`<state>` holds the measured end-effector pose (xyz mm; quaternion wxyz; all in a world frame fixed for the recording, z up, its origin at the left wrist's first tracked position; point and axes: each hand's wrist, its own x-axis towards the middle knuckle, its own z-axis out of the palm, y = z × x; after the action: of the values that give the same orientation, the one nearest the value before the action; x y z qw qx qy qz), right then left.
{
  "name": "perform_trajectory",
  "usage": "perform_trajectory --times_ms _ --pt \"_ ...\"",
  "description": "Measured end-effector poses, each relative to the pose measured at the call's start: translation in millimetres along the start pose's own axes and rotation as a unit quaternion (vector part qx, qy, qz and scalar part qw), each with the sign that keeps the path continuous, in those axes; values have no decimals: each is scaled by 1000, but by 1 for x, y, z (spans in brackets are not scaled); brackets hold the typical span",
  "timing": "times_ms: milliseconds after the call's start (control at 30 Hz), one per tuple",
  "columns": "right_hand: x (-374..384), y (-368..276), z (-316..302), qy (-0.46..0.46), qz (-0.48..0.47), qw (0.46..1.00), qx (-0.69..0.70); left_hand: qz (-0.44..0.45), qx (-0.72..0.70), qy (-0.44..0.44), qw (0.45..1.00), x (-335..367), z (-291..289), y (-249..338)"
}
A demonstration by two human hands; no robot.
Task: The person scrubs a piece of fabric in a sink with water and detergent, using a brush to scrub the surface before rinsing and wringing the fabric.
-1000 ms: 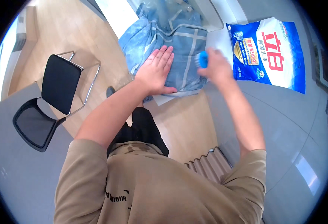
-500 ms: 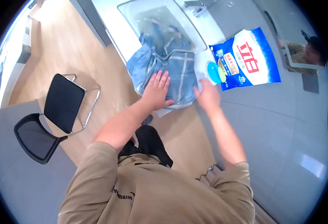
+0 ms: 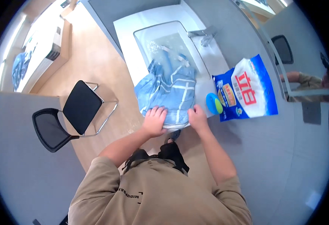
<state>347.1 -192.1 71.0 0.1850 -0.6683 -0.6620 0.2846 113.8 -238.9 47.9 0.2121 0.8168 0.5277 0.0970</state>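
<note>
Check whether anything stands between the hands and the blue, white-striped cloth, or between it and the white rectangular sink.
Nothing visible does. The left hand and right hand touch the near end of the blue, white-striped cloth; its far end lies in the white sink. The blue-and-green brush sits to the right.

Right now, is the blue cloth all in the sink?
Partly: the cloth trails into the sink, but mostly lies on the counter.
</note>
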Motion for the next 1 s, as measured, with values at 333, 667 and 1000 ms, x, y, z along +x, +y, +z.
perform_trajectory --times_ms 333,667,1000 --pt "190 -50 -90 24 -10 997 67 -91 -34 191 977 135 -69 -56" --pt "226 -25 -17 -132 -62 882 -448 -54 130 -78 987 245 -45 -105" --pt "312 -15 53 -258 -195 789 -523 -34 224 -293 929 322 -20 -127"
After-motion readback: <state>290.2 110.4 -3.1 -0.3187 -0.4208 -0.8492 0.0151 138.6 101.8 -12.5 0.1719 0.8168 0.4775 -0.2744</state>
